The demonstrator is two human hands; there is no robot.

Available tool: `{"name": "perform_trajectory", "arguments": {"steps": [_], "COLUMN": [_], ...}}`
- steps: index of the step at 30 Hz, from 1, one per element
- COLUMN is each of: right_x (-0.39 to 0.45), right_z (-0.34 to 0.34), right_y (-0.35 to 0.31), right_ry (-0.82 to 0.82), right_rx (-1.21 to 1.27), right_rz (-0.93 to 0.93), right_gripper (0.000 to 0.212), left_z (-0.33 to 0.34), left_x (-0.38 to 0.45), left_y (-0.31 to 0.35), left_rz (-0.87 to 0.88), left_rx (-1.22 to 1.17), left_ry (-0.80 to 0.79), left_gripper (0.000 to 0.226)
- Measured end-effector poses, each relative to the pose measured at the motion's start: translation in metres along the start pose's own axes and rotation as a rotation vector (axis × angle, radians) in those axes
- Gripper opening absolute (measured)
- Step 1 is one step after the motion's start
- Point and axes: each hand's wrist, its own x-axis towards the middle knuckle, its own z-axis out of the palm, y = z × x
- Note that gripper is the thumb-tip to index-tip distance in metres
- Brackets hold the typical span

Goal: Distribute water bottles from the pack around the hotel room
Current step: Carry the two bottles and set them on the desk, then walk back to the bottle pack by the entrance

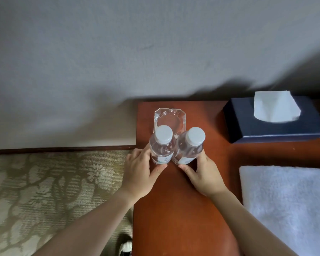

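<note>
Two clear plastic bottles, labels unreadable, are gripped: left bottle by left hand, right bottle by right hand, on the glossy wooden worktop.

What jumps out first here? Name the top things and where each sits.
Two water bottles stand side by side on the red-brown table, the left hand and right hand each gripping one. Behind them sits a glass ashtray; far right, a dark tissue box.
</note>
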Motion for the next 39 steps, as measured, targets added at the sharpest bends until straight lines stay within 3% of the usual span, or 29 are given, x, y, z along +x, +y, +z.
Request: {"name": "perform_trajectory", "arguments": {"steps": [8,11,14,16,20,25,31,35,39], "right_x": [0.0,-0.003,-0.01,-0.023,-0.057,-0.085,-0.128,-0.153,-0.182], "right_z": [0.003,0.001,-0.007,-0.019,-0.061,-0.143,-0.235,-0.251,-0.226], "right_y": [0.002,-0.003,-0.009,-0.02,-0.063,-0.158,-0.321,-0.41,-0.494], "right_ry": [0.001,0.013,0.024,0.078,0.264,0.313,0.267,0.301,0.279], "right_rx": [-0.013,0.065,0.228,0.299,0.349,0.295,0.163,0.179,0.236], "right_rz": [-0.006,-0.007,0.036,0.065,0.02,-0.226,-0.528,-0.641,-0.737], "right_gripper": [0.068,0.074,0.102,0.114,0.114,0.09,0.054,0.04,0.024], "left_z": [0.002,-0.006,-0.021,-0.04,-0.109,-0.237,-0.409,-0.499,-0.571], "left_x": [-0.001,-0.006,-0.017,-0.029,-0.052,-0.077,-0.14,-0.192,-0.263], "left_y": [0.002,0.005,0.01,0.02,0.061,0.124,0.17,0.168,0.147], "left_rz": [0.022,-0.013,-0.142,-0.204,-0.177,-0.052,-0.038,-0.031,-0.077], "left_rx": [-0.011,-0.084,-0.28,-0.372,-0.388,-0.34,-0.228,-0.178,-0.101], "left_ry": [0.067,0.012,-0.06,-0.015,0.146,0.326,0.59,0.715,0.838], "left_gripper": [0.043,0.063,0.087,0.091,0.08,0.058,0.031,0.019,0.014]}}
